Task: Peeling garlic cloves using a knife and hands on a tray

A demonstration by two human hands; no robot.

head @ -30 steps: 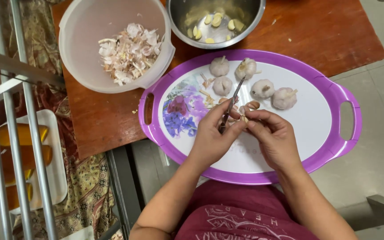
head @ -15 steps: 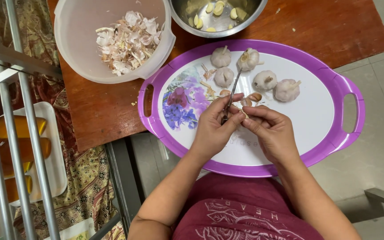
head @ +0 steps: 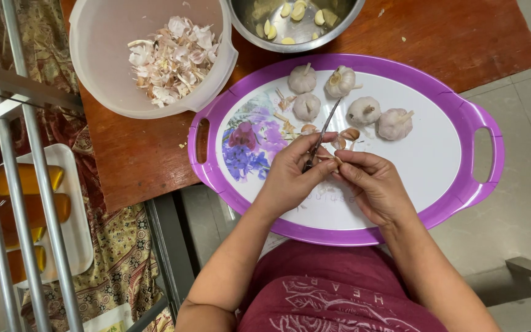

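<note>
My left hand (head: 293,173) grips a small knife (head: 322,136) whose blade points up and away over an oval white tray with a purple rim (head: 462,184). My right hand (head: 373,184) pinches a garlic clove (head: 334,160) right against the knife, fingertips of both hands touching. Several whole garlic bulbs (head: 364,110) lie on the tray beyond my hands, with loose cloves (head: 350,133) and skin bits beside them.
A white plastic bowl (head: 96,37) full of garlic skins (head: 170,58) stands at the back left on a reddish-brown table (head: 130,154). A steel bowl (head: 296,27) holds peeled cloves. Metal bars (head: 7,197) and a white tray with orange items are at the left.
The view has drifted slightly; both hands stay together over the tray, working the clove against the knife with only small finger movement.
</note>
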